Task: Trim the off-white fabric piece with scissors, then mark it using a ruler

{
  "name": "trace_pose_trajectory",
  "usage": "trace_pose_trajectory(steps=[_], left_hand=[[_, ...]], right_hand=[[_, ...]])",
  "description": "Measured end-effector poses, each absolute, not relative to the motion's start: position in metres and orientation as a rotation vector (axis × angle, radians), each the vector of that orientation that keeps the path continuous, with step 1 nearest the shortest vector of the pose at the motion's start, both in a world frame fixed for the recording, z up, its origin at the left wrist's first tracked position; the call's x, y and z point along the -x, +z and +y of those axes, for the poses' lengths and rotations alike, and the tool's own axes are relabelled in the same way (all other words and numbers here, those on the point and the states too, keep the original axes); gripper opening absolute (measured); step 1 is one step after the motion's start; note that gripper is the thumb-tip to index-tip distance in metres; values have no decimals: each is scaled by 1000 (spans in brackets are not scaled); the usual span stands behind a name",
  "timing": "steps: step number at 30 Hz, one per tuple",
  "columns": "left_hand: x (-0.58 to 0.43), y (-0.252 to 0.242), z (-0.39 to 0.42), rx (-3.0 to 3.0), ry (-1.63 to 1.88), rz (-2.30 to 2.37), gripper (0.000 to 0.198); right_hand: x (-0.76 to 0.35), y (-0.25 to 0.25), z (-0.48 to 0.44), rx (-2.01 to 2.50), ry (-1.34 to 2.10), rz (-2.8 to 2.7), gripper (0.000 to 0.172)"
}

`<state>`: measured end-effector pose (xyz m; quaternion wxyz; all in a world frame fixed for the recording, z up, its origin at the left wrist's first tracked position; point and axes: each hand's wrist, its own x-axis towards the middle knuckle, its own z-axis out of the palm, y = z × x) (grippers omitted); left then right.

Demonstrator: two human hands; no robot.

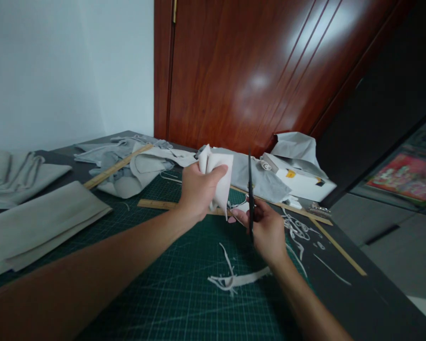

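Left grip (199,189) tight on white cloth (222,182), right grip (268,232) on scissors (250,189)

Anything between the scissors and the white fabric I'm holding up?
Nothing visible. The scissors in the right hand stand upright just right of the fabric gripped by the left hand, with only air between them.

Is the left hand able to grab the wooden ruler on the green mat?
Probably not yet: the left hand is full, gripping the white cloth. The wooden ruler lies uncovered close by it, though.
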<state>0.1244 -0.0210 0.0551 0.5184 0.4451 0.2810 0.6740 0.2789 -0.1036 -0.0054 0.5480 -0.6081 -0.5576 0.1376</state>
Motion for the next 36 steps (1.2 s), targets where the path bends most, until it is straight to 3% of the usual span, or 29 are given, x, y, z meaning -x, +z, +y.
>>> trace_pose_trajectory(steps=[5, 11, 18, 24, 30, 32, 34, 36], left_hand=[[-97, 32, -19, -793, 1391, 745, 30], [-88, 22, -27, -588, 1094, 753, 22], [-82, 13, -18, -473, 1076, 712, 24], [-87, 3, -22, -485, 1059, 737, 13], [-93, -3, -40, -639, 995, 750, 16], [-91, 1, -45, -715, 978, 719, 18], [-86, 5, -48, -799, 977, 675, 25], [-80, 8, -47, -876, 994, 665, 28]], right_hand=[[-286, -15, -101, 1694, 348, -1411, 71], [-284, -16, -103, 1879, 438, -1549, 53], [-295, -15, -99, 2126, 370, -1659, 40], [-296, -7, -101, 2243, 310, -1800, 34], [-295, 1, -111, 2166, 350, -1972, 64], [-294, 6, -115, 2118, 389, -2039, 57], [-295, 12, -119, 2092, 429, -2076, 36], [-298, 18, -122, 2075, 443, -2075, 34]])
